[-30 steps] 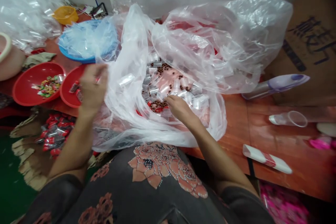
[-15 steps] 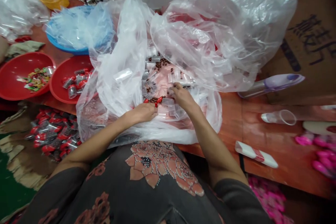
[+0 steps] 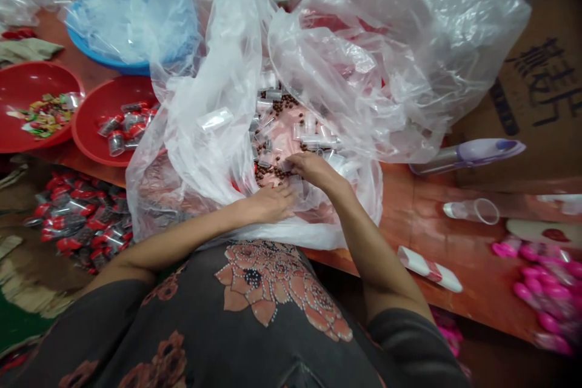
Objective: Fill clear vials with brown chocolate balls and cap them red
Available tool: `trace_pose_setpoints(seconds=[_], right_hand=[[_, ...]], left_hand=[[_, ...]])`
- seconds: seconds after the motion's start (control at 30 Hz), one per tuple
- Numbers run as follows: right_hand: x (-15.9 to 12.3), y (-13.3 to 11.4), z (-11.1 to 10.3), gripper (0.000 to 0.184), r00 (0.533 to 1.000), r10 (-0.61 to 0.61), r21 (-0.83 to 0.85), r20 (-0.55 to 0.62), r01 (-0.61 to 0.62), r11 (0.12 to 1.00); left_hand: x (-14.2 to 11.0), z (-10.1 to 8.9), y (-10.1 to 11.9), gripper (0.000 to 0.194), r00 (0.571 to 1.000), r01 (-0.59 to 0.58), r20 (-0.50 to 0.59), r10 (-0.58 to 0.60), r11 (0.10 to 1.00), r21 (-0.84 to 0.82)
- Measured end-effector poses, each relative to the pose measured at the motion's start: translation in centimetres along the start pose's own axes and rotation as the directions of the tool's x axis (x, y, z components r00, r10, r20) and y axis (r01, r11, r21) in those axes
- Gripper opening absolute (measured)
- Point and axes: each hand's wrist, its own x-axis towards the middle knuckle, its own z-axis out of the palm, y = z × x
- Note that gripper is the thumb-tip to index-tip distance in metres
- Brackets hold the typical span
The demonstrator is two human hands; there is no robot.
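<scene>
In front of me, an opened clear plastic bag (image 3: 231, 60) spreads over the table, with small clear plastic cups (image 3: 321, 142) and brown beads (image 3: 287, 101) lying loose inside. My left hand (image 3: 273, 201) reaches in low over the near edge, its fingers stretched flat to the right, slightly blurred, above the cups. Just beyond it, my right hand (image 3: 313, 168) is closed, fingertips pointing left over the pink bottom. What its fingers pinch is hidden, though something clear shows by the tips. The two hands are close together.
At left stand a red bowl (image 3: 86, 139) of red-capped jars (image 3: 116, 142), another red bowl (image 3: 13, 82) with colourful bits, and a blue basin (image 3: 82, 42) of clear plastic. A heap of red-capped jars (image 3: 75, 221) lies lower. At right are a clear cup (image 3: 484, 211) and a cardboard box (image 3: 536, 127).
My left hand came from the red bowl at left into the bag, then shifted right towards my right hand. Red-capped pieces near its fingers no longer show. My right hand stayed over the cups.
</scene>
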Motion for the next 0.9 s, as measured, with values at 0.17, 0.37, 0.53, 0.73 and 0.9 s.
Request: trace_pose_setpoints(seconds=[0.17,0.37,0.53,0.73,0.9], right_hand=[[-0.6,-0.5,-0.9,0.031,0.999,0.045,-0.183,0.004,-0.044,0.982],[-0.5,-3.0,-1.9,0.03,0.999,0.006,-0.276,0.037,0.005,0.961],[1.2,-5.2,-1.4,0.03,0.996,-0.049,-0.273,0.079,0.069,0.96],[2.8,-6.7,-0.1,0.031,0.988,-0.135,-0.2,0.072,0.147,0.969],[3.4,-8.5,0.3,0.027,0.971,-0.216,-0.156,0.1,0.229,0.961]], left_hand=[[-0.3,0.2,0.0,0.056,1.0,-0.011,0.027,0.01,0.999,0.035],[-0.4,0.6,-0.2,0.048,0.997,-0.064,-0.041,0.061,0.996,-0.058],[-0.8,0.9,-0.2,0.04,0.996,-0.07,-0.064,0.065,0.995,-0.074],[-1.7,-0.3,0.9,0.045,0.999,-0.039,0.025,0.039,0.999,0.0],[-2.5,-1.3,1.5,0.043,0.999,-0.012,0.049,0.016,0.996,-0.088]])
